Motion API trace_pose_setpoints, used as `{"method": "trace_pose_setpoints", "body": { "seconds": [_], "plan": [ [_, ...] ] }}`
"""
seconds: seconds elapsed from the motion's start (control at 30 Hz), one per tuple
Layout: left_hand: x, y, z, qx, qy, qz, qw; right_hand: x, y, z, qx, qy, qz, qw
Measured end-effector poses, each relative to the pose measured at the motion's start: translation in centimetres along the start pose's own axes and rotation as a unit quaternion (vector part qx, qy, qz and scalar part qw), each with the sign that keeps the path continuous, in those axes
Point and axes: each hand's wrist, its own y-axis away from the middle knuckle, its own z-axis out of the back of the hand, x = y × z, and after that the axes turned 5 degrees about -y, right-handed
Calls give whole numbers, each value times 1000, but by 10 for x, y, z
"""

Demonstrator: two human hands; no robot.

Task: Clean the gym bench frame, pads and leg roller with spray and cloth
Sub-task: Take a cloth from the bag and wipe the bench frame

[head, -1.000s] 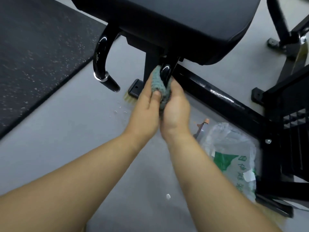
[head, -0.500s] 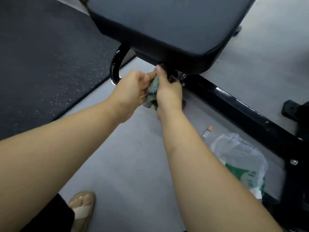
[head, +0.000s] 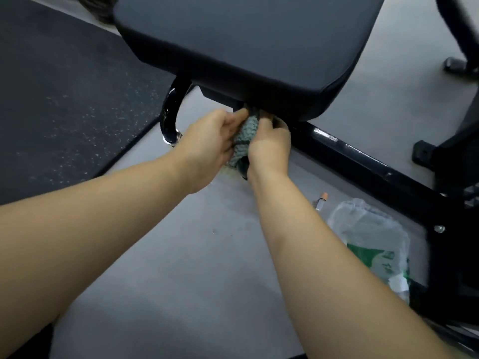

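The black seat pad (head: 254, 40) of the gym bench fills the top of the view. Just under its front edge, my left hand (head: 207, 146) and my right hand (head: 269, 149) both grip a grey-green cloth (head: 245, 139) wrapped round a black frame post, which the cloth and hands mostly hide. A black frame rail (head: 363, 161) runs from there down to the right along the floor. A curved glossy black handle (head: 169, 112) hangs left of my hands.
A clear plastic bag with green print (head: 370, 244) lies on the grey floor at the right, with a small orange-capped bottle (head: 321, 200) beside it. A dark speckled rubber mat (head: 64, 86) covers the left. More black frame parts (head: 445, 255) stand at the right.
Both hands have stayed on the cloth round the post, rising from the lower part of the post to just under the pad. The view has shifted, and the sandalled foot has left the frame.
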Motion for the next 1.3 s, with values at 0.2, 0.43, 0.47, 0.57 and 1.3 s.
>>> {"method": "trace_pose_setpoints", "body": {
  "seconds": [0.2,0.43,0.47,0.57,1.3],
  "plan": [
    [29,12,52,134,-143,43,980,-59,41,-12,-118,220,170,953],
    [18,-11,106,235,-138,110,956,-86,50,-44,-311,182,194,912],
    [16,-13,114,245,-155,114,950,-88,52,-46,-339,168,181,908],
    [8,-15,135,234,-176,112,950,-91,54,-50,-422,83,151,890],
    [-12,-53,219,157,-166,-32,973,-57,50,-169,-244,-98,128,956]
  ]
}}
